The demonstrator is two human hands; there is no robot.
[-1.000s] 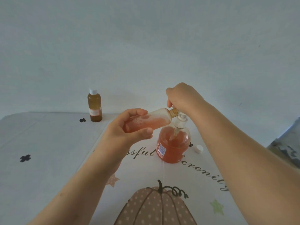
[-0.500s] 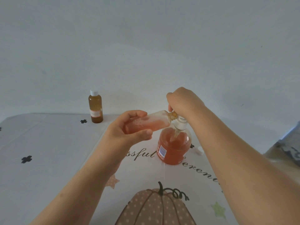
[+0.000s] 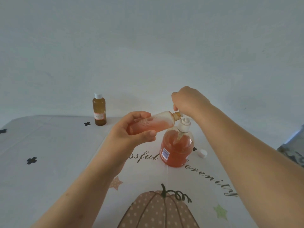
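My left hand (image 3: pixel 131 134) grips a small clear bottle (image 3: pixel 158 122) that lies nearly on its side, its open brown neck pointing right. Orange liquid and foam partly fill it. An orange soap dispenser bottle (image 3: pixel 176 148) with a white pump collar (image 3: pixel 184 126) stands on the table just below that neck. My right hand (image 3: pixel 189 101) curls over the top of the pump, fingers closed round the pump head, which is hidden beneath them.
A capped brown bottle (image 3: pixel 99 111) stands at the back left of the table. A small white cap (image 3: pixel 202 153) lies right of the dispenser. The tablecloth (image 3: pixel 49 162) carries a pumpkin print (image 3: pixel 158 211) and lettering. A pale wall rises behind.
The small bottle's neck has lifted slightly and the pump collar shows more plainly beneath my right hand. Both hands stay in nearly the same place.
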